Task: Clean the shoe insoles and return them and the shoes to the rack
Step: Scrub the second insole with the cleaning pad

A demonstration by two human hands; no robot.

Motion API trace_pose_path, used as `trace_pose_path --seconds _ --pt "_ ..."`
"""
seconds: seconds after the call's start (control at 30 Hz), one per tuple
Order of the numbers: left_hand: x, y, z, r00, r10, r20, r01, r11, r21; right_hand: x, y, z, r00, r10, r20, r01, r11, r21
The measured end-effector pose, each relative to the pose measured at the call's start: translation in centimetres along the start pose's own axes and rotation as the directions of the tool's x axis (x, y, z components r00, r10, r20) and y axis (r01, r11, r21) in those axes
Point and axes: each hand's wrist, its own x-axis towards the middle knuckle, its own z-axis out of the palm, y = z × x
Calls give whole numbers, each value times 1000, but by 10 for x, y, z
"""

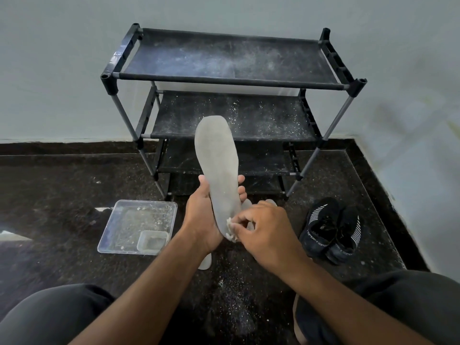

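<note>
My left hand point(201, 215) grips a grey insole point(216, 160) by its lower half and holds it upright in front of the black shoe rack point(229, 80). My right hand point(263, 227) pinches a small whitish wad point(231, 230) against the insole's heel end. A second grey insole point(206, 262) lies on the floor beneath my hands, mostly hidden. A pair of black sport shoes point(331, 232) stands on the floor to the right. The rack's shelves carry pale dust and crumbs and hold no shoes.
A clear plastic tray point(119, 220) with a small clear tub point(152, 241) in its corner sits on the dark speckled floor at the left. Pale dust lies scattered on the floor near my knees point(231, 295). The wall stands right behind the rack.
</note>
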Motion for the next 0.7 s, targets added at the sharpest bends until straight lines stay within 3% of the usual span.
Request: trace_pose_path --seconds 0.07,0.1,0.23,0.4,0.53,0.7 --pt "1 1 -1 1000 10 -14 -10 1000 -3 1 -3 -6 999 53 -5 -51 978 200" --pt "0 0 0 1000 15 -23 -15 1000 21 3 -3 -8 997 54 -54 -41 975 219" --pt "-4 -12 7 1000 -16 -25 20 985 172 10 6 0 978 2 -206 -7 1000 -22" --pt "-3 -11 4 998 -4 -64 24 950 312 7 6 2 998 9 -57 -5 997 81" --pt "-2 -11 0 998 28 -62 -5 942 336 12 6 -10 995 97 14 -98 966 241" --pt "0 -14 1 1000 27 -16 -21 954 299 16 10 -11 1000 16 -3 -16 989 144"
